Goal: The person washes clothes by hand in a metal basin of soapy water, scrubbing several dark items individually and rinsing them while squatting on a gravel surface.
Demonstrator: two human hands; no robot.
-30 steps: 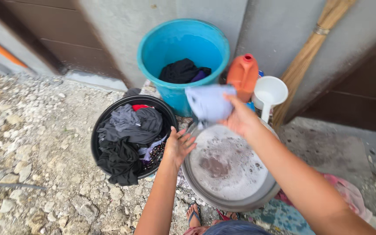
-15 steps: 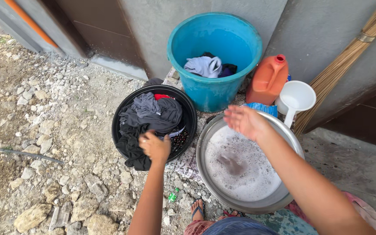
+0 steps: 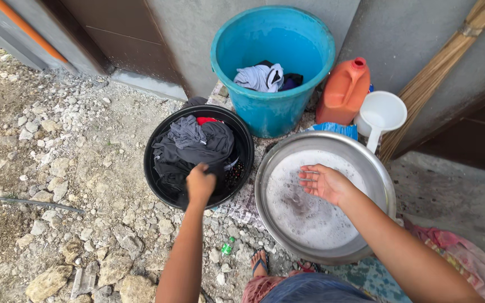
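My left hand (image 3: 200, 184) reaches into the black basin (image 3: 243, 140) and closes on the dark clothes (image 3: 189, 145) piled in it. My right hand (image 3: 322, 182) hovers open, fingers spread, just over the soapy water in the round metal basin (image 3: 377, 168). Behind them stands a blue bucket (image 3: 273, 115) holding a pale grey garment (image 3: 259, 77) on top of dark ones.
An orange jug (image 3: 343, 92) and a white plastic dipper (image 3: 381, 115) stand by the wall at the right, next to a straw broom (image 3: 433, 73). Loose stones cover the ground at the left. My sandalled foot (image 3: 259, 264) is below the basins. Pink cloth (image 3: 458, 252) lies at the right.
The pale garment left my right hand and now lies in the blue bucket. My right hand dropped to the soapy water. My left hand moved into the black basin onto the dark clothes.
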